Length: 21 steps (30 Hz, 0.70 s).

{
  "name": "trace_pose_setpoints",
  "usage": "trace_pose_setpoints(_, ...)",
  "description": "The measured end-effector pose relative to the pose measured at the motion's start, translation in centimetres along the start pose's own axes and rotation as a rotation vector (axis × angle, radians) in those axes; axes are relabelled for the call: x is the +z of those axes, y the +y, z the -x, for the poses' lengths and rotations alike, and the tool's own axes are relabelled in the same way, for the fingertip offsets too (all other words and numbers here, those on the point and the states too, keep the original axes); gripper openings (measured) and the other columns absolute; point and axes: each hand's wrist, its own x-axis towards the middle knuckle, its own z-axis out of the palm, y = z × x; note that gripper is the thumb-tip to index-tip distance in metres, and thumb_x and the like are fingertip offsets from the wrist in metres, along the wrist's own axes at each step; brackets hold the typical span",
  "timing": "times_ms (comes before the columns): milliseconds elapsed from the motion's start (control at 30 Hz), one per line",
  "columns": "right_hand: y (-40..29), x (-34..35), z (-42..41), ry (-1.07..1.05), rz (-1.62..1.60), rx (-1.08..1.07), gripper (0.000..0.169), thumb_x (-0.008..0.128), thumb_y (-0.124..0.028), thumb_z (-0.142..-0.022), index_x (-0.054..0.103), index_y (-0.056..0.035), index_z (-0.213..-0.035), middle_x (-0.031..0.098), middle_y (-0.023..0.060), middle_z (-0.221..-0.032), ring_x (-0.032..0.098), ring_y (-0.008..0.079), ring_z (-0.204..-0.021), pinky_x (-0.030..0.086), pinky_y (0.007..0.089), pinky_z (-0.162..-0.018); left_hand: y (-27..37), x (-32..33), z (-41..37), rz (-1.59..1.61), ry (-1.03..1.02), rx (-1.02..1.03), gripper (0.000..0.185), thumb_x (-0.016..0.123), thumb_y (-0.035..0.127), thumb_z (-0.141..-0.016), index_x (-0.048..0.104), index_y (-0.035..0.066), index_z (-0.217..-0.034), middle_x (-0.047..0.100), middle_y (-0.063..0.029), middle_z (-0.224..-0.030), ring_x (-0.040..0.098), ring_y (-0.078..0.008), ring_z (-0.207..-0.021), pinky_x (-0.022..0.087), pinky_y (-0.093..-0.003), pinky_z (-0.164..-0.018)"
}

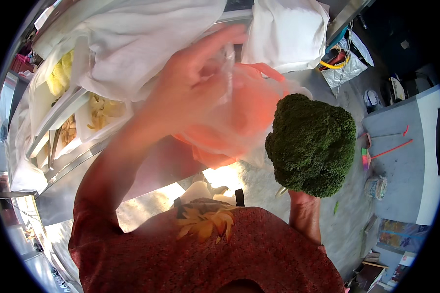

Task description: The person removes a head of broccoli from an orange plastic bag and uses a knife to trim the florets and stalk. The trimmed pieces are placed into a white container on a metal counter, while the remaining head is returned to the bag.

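Note:
A large head of broccoli (311,146), deep green, is held up at the right, its florets toward me. My right hand (303,198) is under it, hidden except near the wrist. A pale bit of stem or leaf (281,191) shows at its lower left edge. My left hand (194,77), blurred, grips thin, crumpled clear plastic film (227,69) near the fingers. Just beyond and below that hand hangs an orange-red plastic bag (253,99), with a clear bag lying over or inside it; which one, I cannot tell. The bags' right side reaches close to the broccoli.
White cloth (132,47) drapes over a metal stand at the left, where trays hold pale yellow leafy food (102,110). A white cloth-covered block (284,33) stands at the top. Along the right wall are a broom (368,159) and a bucket (376,187) on the concrete floor.

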Motion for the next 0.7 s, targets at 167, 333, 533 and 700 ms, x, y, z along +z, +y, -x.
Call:
trace_pose_setpoints(167, 1.2, 1.4, 0.1, -0.027, -0.025, 0.041, 0.035, 0.055, -0.028, -0.086, 0.051, -0.0065, -0.113, 0.054, 0.0119, -0.110, 0.052, 0.0246, -0.095, 0.045, 0.0400, -0.079, -0.6, 0.5, -2.6, -0.078, 0.071, 0.052, 0.044, 0.050, 0.001, -0.086, 0.042, 0.002, -0.129, 0.054, -0.0055, -0.122, 0.061, -0.0102, -0.084, 0.047, -0.0208, -0.069)
trace_pose_setpoints(333, 2.8, 2.3, -0.2, -0.064, -0.041, 0.106, 0.032, 0.055, -0.027, -0.085, 0.051, -0.0064, -0.110, 0.053, 0.0114, -0.108, 0.052, 0.0232, -0.090, 0.044, 0.0384, -0.075, -2.0, 1.1, -4.4, 0.163, -0.147, -0.217, 0.038, 0.053, 0.020, -0.089, 0.049, 0.004, -0.124, 0.057, -0.0040, -0.116, 0.058, -0.0092, -0.089, 0.048, -0.0244, -0.068)
trace_pose_setpoints(533, 3.4, 3.5, -0.3, -0.076, -0.018, 0.086, 0.030, 0.055, -0.026, -0.085, 0.051, -0.0063, -0.107, 0.052, 0.0107, -0.104, 0.051, 0.0215, -0.085, 0.043, 0.0364, -0.070, 0.2, 3.1, -5.9, 0.467, -0.495, -0.474, 0.039, 0.051, 0.030, -0.090, 0.054, 0.005, -0.121, 0.060, -0.0074, -0.111, 0.057, -0.0139, -0.093, 0.046, -0.0252, -0.080)
trace_pose_setpoints(700, 1.8, 4.3, -0.1, -0.115, -0.018, 0.052, 0.028, 0.055, -0.025, -0.085, 0.052, -0.0062, -0.104, 0.052, 0.0102, -0.101, 0.050, 0.0200, -0.081, 0.042, 0.0347, -0.066, -1.6, -0.2, -3.8, 0.239, -0.290, -0.227, 0.033, 0.046, 0.024, -0.092, 0.055, 0.005, -0.117, 0.062, -0.0066, -0.104, 0.058, -0.0171, -0.100, 0.046, -0.0301, -0.082)
